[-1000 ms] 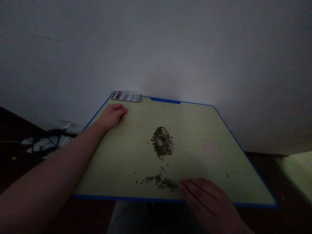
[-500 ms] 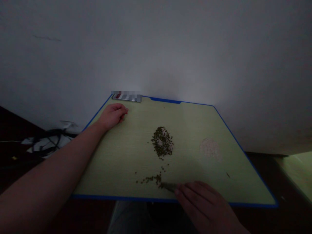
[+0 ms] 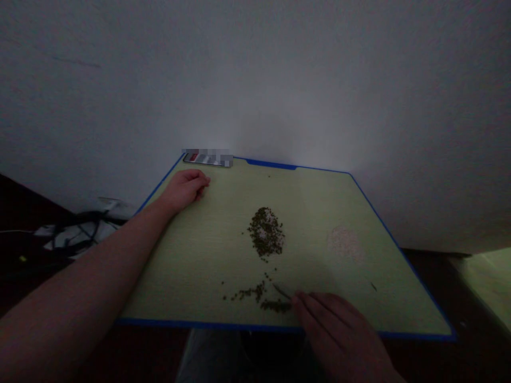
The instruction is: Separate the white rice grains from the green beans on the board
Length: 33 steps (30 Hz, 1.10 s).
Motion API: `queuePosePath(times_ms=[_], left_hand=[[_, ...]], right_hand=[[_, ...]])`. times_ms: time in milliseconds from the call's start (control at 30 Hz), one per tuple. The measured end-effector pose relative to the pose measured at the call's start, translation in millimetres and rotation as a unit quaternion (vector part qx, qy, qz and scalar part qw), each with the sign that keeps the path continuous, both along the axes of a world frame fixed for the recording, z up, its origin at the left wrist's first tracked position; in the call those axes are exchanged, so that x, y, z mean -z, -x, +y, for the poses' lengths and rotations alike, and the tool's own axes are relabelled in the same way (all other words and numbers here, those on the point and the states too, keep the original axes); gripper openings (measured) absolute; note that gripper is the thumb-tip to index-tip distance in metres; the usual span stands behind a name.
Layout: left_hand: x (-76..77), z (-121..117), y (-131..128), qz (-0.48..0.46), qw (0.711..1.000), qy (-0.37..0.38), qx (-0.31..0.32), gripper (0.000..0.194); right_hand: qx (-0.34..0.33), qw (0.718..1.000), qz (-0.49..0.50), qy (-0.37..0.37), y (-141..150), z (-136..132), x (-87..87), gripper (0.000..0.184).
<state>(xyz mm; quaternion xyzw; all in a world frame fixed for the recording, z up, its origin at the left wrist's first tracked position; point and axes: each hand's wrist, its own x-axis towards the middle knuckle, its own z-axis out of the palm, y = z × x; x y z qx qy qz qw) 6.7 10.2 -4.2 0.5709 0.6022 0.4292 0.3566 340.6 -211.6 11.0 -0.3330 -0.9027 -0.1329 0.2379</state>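
Note:
My right hand (image 3: pixel 335 324), fingers pressed together, grips a thin pointed tool (image 3: pixel 282 291) near the front edge of the table. Whether it is tweezers or a blade is too dim to tell. Just below the tool lies a short row of small green beans (image 3: pixel 273 305), with a looser scatter of beans (image 3: pixel 251 292) to its left. Farther back, a pile of green beans mixed with white grains (image 3: pixel 265 234) sits mid-table. A flat patch of pale grains (image 3: pixel 345 243) lies to the right. My left hand (image 3: pixel 186 187) rests loosely curled at the table's left side, with nothing visible in it.
The pale table (image 3: pixel 315 197) has a blue rim and stands against a wall. A phone (image 3: pixel 207 159) lies at the back left corner. A small dark sliver (image 3: pixel 373 286) is at the right. Cables (image 3: pixel 91 219) lie beyond the left edge. A dark round container (image 3: pixel 271 346) shows below the front edge.
The tool's tip has swung away from the front edge, and my right hand has shifted slightly right. A row of beans now shows beside it. The left hand has stayed put.

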Motion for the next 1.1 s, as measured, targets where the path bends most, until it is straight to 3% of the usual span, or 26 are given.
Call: queuePosePath(times_ms=[533, 733, 967, 1100], left_hand=[[2.0, 1.3, 2.6, 0.002, 1.000, 0.003, 0.009, 0.019], [-0.4, -0.5, 1.3, 0.002, 1.000, 0.000, 0.014, 0.020], [0.5, 0.2, 1.6, 0.002, 1.000, 0.003, 0.009, 0.020], [0.3, 0.2, 1.6, -0.006, 1.000, 0.005, 0.007, 0.019]], right_hand=[[0.019, 1.000, -0.014, -0.011, 7.7, -0.7, -1.3, 0.046], [0.001, 1.000, -0.012, -0.002, 19.1, -2.2, -0.4, 0.040], [0.034, 0.999, 0.000, 0.020, 18.1, 2.6, 4.4, 0.039], [0.009, 0.999, 0.012, 0.038, 18.6, 5.7, 6.9, 0.037]])
